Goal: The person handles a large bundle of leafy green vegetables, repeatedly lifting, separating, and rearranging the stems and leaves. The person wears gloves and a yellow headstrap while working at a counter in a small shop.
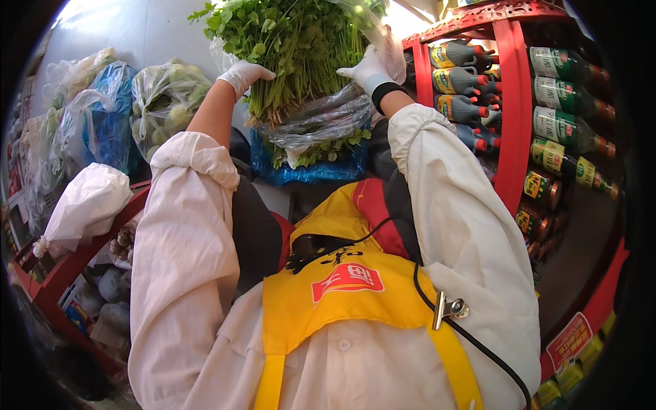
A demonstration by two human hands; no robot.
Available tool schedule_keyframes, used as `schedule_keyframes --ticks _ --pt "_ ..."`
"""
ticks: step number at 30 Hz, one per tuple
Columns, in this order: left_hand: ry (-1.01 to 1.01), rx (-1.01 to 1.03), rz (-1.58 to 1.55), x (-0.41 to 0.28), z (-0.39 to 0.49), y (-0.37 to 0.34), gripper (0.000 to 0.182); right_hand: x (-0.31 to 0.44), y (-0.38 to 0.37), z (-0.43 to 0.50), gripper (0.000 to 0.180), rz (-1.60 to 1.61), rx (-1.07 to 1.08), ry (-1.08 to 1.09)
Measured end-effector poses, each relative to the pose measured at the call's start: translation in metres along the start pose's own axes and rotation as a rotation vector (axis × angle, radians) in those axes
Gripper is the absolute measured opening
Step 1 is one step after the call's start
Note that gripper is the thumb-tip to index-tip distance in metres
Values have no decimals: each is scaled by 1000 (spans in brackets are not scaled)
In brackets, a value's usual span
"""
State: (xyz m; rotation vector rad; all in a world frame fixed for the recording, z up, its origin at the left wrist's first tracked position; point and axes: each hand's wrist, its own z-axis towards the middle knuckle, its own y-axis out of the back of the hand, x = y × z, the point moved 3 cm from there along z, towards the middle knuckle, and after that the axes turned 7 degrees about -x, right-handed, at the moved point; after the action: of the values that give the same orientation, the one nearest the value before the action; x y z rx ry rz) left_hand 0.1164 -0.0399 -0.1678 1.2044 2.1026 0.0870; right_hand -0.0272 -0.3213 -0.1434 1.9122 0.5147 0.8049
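Note:
A large bunch of leafy green herbs with thin stems and roots (294, 66), like coriander or celery, lies in front of me at the top of the view. My left hand (245, 77), in a whitish glove, is at its left side, thumb over the stems, other fingers hidden. My right hand (370, 69), gloved too with a black band at the wrist, is at its right side against a clear plastic bag (387, 43). Below the roots, crumpled clear plastic (323, 120) covers more greens (328, 151) in a blue-lined container (307, 174).
At the left stand bagged round green vegetables (169, 102), a blue plastic bag (110, 118) and a tied white bag (89, 202). Red-framed shelves (512, 102) on the right hold bottles (453, 79) and jars (535, 187). Garlic (123, 241) lies on the lower left shelf.

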Motion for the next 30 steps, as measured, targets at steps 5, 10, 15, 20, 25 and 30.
schedule_keyframes --ticks 5,10,15,20,25,30 --pt "-28 -15 27 0 6 1 72 -7 -12 13 102 70 0 -40" --pt "11 -5 38 9 13 -1 73 -24 1 25 82 -86 69 33" --pt "-37 -20 60 5 12 2 69 -29 7 23 78 -159 160 177" --pt "-51 -38 63 -1 3 2 65 -43 6 22 76 94 208 -26" --pt "-48 -57 83 -8 -7 3 62 -47 9 20 73 81 186 -79" --pt "-49 -57 109 -15 -16 5 58 -31 27 30 69 -220 212 -23"
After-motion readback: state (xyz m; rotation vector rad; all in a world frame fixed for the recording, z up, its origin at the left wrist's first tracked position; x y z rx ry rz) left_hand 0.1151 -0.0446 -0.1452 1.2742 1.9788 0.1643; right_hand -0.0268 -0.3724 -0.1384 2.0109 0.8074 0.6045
